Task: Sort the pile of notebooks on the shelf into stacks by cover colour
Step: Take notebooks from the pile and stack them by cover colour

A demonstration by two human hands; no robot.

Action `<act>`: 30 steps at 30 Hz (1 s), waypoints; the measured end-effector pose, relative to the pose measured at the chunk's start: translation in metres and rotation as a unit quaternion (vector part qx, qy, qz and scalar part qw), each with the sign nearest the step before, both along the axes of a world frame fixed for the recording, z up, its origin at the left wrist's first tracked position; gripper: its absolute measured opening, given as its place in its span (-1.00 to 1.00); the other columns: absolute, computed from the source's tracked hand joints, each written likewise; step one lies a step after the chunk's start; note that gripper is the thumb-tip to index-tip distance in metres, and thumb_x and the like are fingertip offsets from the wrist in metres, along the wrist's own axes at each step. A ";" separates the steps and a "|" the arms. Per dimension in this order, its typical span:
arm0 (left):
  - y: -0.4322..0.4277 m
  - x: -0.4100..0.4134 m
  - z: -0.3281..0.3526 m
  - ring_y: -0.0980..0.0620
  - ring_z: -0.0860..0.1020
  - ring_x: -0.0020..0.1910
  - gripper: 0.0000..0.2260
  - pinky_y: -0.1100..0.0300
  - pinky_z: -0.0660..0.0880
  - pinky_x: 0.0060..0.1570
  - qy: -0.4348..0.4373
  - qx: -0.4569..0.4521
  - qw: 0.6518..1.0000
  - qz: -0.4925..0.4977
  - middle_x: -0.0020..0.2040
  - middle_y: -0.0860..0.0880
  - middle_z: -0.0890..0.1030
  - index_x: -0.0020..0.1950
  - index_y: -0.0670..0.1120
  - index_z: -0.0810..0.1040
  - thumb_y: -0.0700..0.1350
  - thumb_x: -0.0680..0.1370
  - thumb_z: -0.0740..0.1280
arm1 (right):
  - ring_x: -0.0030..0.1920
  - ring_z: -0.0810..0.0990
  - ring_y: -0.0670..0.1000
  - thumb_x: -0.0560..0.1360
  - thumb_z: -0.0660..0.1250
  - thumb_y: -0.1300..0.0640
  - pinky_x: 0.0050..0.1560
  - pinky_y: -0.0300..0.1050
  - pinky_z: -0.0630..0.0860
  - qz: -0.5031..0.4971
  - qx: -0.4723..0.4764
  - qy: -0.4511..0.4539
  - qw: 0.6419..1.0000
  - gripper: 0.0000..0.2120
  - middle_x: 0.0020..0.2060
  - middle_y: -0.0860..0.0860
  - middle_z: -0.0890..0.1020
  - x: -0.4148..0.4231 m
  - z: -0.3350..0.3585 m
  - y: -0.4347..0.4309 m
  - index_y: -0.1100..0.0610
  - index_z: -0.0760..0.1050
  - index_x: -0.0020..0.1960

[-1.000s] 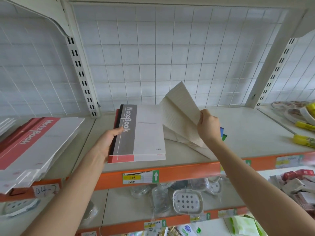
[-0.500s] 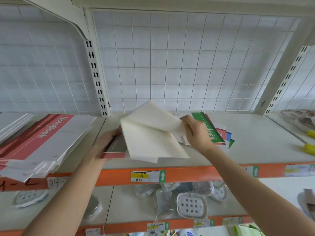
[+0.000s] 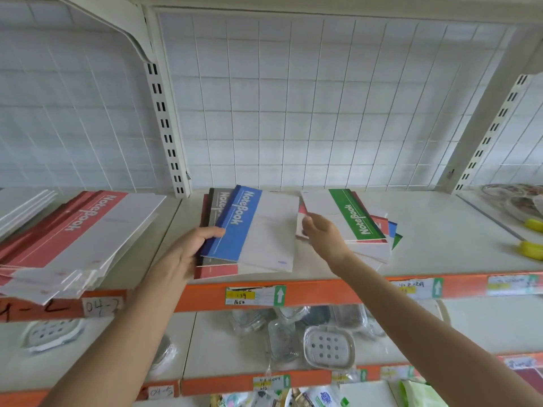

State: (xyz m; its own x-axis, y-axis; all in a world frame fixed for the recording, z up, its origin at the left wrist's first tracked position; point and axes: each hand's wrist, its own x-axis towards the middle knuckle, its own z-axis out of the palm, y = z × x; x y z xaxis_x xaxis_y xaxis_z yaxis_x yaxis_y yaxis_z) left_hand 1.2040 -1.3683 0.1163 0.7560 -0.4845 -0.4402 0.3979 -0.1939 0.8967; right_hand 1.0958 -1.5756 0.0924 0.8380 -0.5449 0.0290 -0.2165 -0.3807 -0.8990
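Head camera, looking at a white metal shop shelf [image 3: 426,230] with an orange front edge and a white wire-grid back panel [image 3: 293,113].

At the middle of the shelf lies a small stack topped by a blue-and-white notebook [image 3: 249,227] with a paper cover printed "NoteBook". It sits askew on a grey-covered notebook [image 3: 219,201], with a red-covered notebook [image 3: 216,271] at the bottom. The person's left hand [image 3: 188,245] grips this stack at its spine side, thumb lying on the blue cover.

Just to the right is the unsorted pile [image 3: 379,230], with a green-and-white notebook [image 3: 352,218] on top and red, blue and green corners fanning out beneath. The right hand [image 3: 320,233] is at the pile's near left corner with fingers curled. It seems to touch the edge, but whether it pinches a cover cannot be told.

Far left, a tall stack of red-and-white notebooks [image 3: 88,230] overhangs the edge. Far right lie yellow objects [image 3: 531,248], too blurred to name. On the shelf below is a white perforated soap dish [image 3: 327,345].
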 end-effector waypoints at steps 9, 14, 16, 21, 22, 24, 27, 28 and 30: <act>-0.021 -0.012 -0.004 -0.09 0.58 -0.26 -0.96 0.16 0.52 -0.39 -0.025 0.005 1.000 0.006 -0.18 -0.14 0.60 -0.05 -0.14 0.48 -0.21 0.52 0.30 | 0.23 0.41 0.18 0.60 0.10 0.04 0.13 -0.03 0.36 -0.025 -0.212 0.142 0.967 -0.63 0.22 0.19 0.46 0.013 0.010 -0.007 0.23 0.31 0.31; -0.018 -0.010 -0.006 -0.10 0.57 -0.22 -0.97 0.10 0.47 -0.31 -0.022 -0.004 0.999 0.031 -0.16 -0.14 0.60 -0.05 -0.13 0.47 -0.22 0.53 0.30 | 0.35 0.26 0.25 0.54 0.14 -0.12 0.29 0.12 0.29 -0.110 -0.294 0.305 0.899 -0.45 0.34 0.24 0.32 0.016 0.002 -0.040 0.23 0.27 0.37; -0.016 -0.009 -0.007 -0.10 0.58 -0.22 -0.98 0.11 0.48 -0.29 -0.024 0.000 0.999 0.037 -0.15 -0.14 0.61 -0.08 -0.13 0.48 -0.21 0.52 0.31 | 0.30 0.34 0.26 0.50 0.17 -0.16 0.24 0.10 0.36 -0.116 -0.299 0.325 0.890 -0.44 0.29 0.25 0.38 0.020 0.000 -0.044 0.22 0.33 0.34; -0.016 -0.008 -0.008 -0.10 0.58 -0.22 -0.97 0.12 0.48 -0.28 -0.024 0.009 0.999 0.036 -0.16 -0.14 0.61 -0.10 -0.13 0.48 -0.21 0.52 0.32 | 0.08 0.51 0.19 0.50 0.16 0.03 0.01 -0.03 0.47 -0.076 -0.333 0.340 0.876 -0.67 0.05 0.15 0.54 0.022 0.009 -0.042 0.19 0.47 0.15; -0.016 -0.008 -0.009 -0.10 0.58 -0.22 -0.97 0.11 0.48 -0.28 -0.022 0.009 0.999 0.035 -0.16 -0.14 0.61 -0.10 -0.13 0.48 -0.21 0.52 0.32 | 0.08 0.51 0.18 0.50 0.15 0.09 0.00 -0.05 0.48 -0.065 -0.344 0.344 0.871 -0.70 0.06 0.14 0.54 0.022 0.011 -0.040 0.19 0.47 0.14; -0.017 -0.008 -0.009 -0.10 0.58 -0.22 -0.97 0.11 0.48 -0.28 -0.020 0.009 0.999 0.034 -0.16 -0.14 0.61 -0.10 -0.13 0.48 -0.21 0.52 0.32 | 0.09 0.51 0.16 0.50 0.13 0.15 -0.06 -0.09 0.45 -0.053 -0.358 0.345 0.866 -0.73 0.07 0.14 0.54 0.021 0.014 -0.037 0.19 0.48 0.13; -0.019 -0.008 -0.010 -0.10 0.58 -0.22 -0.96 0.11 0.47 -0.30 -0.017 0.011 0.999 0.030 -0.16 -0.14 0.61 -0.09 -0.13 0.47 -0.20 0.52 0.32 | 0.07 0.51 0.15 0.53 0.12 0.16 -0.13 -0.12 0.39 -0.060 -0.365 0.338 0.865 -0.75 0.07 0.14 0.55 0.018 0.015 -0.038 0.19 0.49 0.11; -0.019 -0.008 -0.011 -0.11 0.58 -0.22 -0.96 0.11 0.46 -0.30 -0.017 0.012 0.999 0.027 -0.16 -0.15 0.61 -0.09 -0.13 0.47 -0.20 0.52 0.32 | 0.09 0.52 0.15 0.54 0.11 0.18 -0.13 -0.12 0.39 -0.064 -0.372 0.337 0.863 -0.75 0.08 0.14 0.55 0.016 0.015 -0.037 0.19 0.49 0.12; -0.020 -0.008 -0.012 -0.11 0.58 -0.21 -0.94 0.10 0.47 -0.30 -0.013 0.015 1.000 0.023 -0.15 -0.15 0.60 -0.07 -0.14 0.46 -0.20 0.52 0.32 | 0.11 0.53 0.15 0.54 0.11 0.26 -0.13 -0.10 0.40 -0.070 -0.395 0.328 0.855 -0.75 0.08 0.15 0.56 0.014 0.015 -0.034 0.22 0.47 0.16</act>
State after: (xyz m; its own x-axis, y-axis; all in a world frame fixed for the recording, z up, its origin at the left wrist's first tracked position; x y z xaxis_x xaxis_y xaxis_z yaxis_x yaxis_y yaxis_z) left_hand 1.1963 -1.3887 0.1042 0.7883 -0.4362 -0.4340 0.3839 -0.2026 0.9009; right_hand 1.1100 -1.6097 0.1076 0.7427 -0.6694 -0.0172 -0.6695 -0.7417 -0.0404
